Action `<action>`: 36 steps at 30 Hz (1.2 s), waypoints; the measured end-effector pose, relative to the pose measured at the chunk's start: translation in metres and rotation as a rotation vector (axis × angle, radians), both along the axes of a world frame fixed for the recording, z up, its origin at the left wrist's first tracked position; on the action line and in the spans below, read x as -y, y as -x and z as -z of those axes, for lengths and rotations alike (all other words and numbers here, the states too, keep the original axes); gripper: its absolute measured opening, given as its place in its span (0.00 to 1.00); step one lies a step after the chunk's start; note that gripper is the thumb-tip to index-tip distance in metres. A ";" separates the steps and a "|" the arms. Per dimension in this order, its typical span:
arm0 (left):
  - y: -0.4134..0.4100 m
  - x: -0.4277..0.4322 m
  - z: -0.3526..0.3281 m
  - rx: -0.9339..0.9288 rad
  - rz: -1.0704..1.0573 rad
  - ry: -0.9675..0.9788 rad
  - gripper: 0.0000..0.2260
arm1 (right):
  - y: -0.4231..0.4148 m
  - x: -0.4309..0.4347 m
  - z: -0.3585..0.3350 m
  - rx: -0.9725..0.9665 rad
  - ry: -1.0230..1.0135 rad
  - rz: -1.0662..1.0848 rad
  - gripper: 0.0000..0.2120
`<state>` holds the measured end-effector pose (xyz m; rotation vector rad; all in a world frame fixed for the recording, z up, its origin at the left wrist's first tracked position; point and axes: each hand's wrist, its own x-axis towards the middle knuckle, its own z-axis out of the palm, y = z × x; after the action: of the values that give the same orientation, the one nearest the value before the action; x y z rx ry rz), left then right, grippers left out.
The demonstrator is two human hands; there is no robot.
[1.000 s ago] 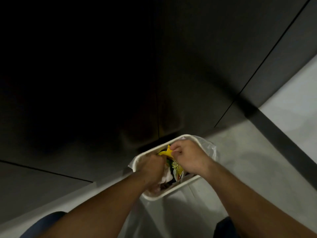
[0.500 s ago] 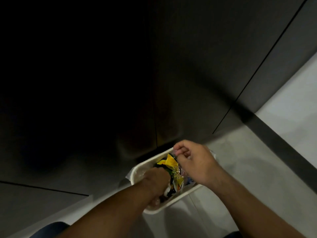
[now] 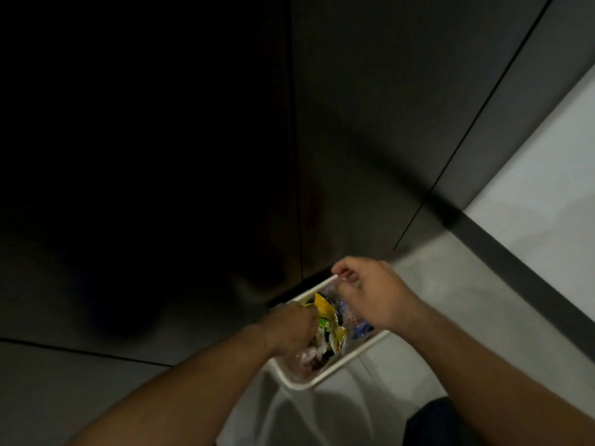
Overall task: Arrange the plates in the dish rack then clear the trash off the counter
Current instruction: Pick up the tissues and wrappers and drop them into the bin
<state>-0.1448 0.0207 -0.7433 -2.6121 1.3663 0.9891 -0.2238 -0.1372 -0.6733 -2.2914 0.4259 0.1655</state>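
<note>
Moved up off the yellow wrapper [image 3: 325, 312] to the far rim of the white bin [image 3: 338, 365]: right hand [image 3: 373, 294], fingers curled, hard to tell if holding anything. Down in the bin, left hand [image 3: 289, 326] gripping the wrapper on top of the other trash [image 3: 309, 357].

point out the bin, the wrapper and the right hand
bin [image 3: 354, 355], head view, near rim
wrapper [image 3: 323, 304], head view, yellow top fold
right hand [image 3: 370, 291], head view, back of the hand
</note>
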 end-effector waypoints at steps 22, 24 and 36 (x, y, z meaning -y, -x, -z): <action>0.033 -0.075 -0.628 0.357 -0.149 0.706 0.23 | 0.043 -0.013 -0.548 0.309 0.223 -0.105 0.17; 0.033 -0.084 -0.640 0.376 -0.175 0.693 0.25 | 0.039 -0.021 -0.563 0.305 0.251 -0.136 0.18; -0.041 -0.181 -0.639 0.442 -0.218 0.680 0.19 | -0.037 -0.119 -0.573 0.202 0.328 -0.169 0.15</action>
<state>-0.1035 0.2014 -0.1045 -3.2135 1.4991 -0.1196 -0.1867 -0.0179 -0.1006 -2.6357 0.1627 -0.0575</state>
